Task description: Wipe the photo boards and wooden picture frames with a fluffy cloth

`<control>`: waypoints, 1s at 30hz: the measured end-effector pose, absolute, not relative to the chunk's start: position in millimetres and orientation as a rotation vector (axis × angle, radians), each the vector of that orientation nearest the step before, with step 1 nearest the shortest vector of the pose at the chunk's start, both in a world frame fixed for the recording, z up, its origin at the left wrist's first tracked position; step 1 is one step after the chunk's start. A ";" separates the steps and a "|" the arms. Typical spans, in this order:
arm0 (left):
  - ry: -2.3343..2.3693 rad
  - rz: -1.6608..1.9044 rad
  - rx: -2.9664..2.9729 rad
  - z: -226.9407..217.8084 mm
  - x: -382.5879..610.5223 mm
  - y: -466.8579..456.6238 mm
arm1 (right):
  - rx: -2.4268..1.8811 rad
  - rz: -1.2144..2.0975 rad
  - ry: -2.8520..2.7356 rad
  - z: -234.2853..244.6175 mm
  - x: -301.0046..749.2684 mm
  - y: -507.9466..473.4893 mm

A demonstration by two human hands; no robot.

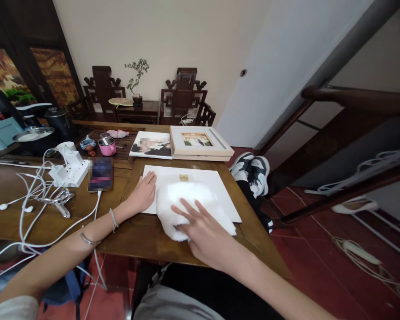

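A flat white rectangular panel, like an album cover, lies on the wooden table in front of me. A small gold label shows near its far edge. My left hand is open, its fingers stretched out over the panel's left edge. A fluffy white cloth covers much of the panel and hangs over its near edge. On top of the cloth rests my right hand, holding it down with the fingers somewhat spread and the thumb side partly hidden in the folds.
Behind the panel lie a photo book and a box with a framed picture. To the left are a phone, a power strip, tangled white cables and a pink cup. A person's sneakers show beyond the table's right edge.
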State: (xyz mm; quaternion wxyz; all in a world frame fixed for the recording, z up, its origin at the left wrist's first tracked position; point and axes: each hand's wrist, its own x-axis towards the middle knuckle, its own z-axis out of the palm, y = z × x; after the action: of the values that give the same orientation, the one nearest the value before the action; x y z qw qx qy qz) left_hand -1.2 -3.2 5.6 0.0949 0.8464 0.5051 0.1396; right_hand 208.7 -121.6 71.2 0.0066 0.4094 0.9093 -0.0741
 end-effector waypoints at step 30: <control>1.469 0.549 2.318 15.7 5.5 -10.2 | 1.495 -0.421 2.823 83.3 245.5 -54.9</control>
State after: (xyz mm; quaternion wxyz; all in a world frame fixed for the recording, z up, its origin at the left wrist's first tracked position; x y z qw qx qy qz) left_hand 5.5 -10.2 15.7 0.1708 0.8161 0.5172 0.1933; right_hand 245.5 -54.9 83.3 -0.0401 0.4638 0.8754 -0.1305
